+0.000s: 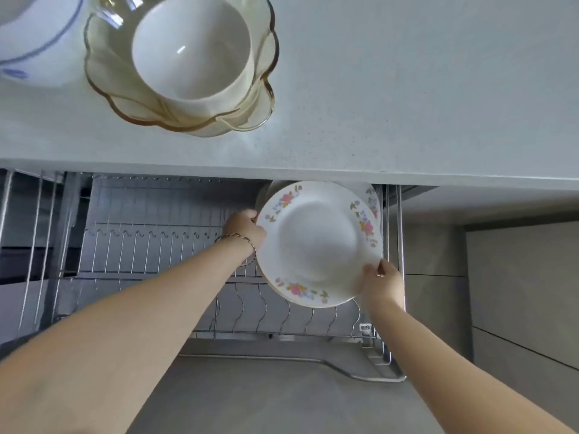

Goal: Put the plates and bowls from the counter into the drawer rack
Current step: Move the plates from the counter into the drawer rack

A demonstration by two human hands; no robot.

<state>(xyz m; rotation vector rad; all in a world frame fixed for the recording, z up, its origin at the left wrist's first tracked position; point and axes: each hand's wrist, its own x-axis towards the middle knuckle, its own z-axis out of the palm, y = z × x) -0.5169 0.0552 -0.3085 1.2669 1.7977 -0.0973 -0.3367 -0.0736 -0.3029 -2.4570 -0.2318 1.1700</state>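
1. The left hand [246, 227] grips the left edge of a flowered plate [316, 245], with its fingers curled around the rim.
2. A bracelet [242, 242] sits on the left wrist.
3. The right hand [383, 281] grips the lower right edge of the same plate.
4. The plate is tilted up on its edge, over the wire drawer rack [282, 308], at the right end of the rack.
5. Just behind it stands another flowered plate [372, 198], mostly hidden.
6. The rack's slots to the left are bare wire.
7. Above the drawer is the counter [407, 104].
8. On the counter sits a white bowl [191, 48] inside an amber glass bowl [188, 120].
9. A dish with blue lines [34, 36] sits at the far left.
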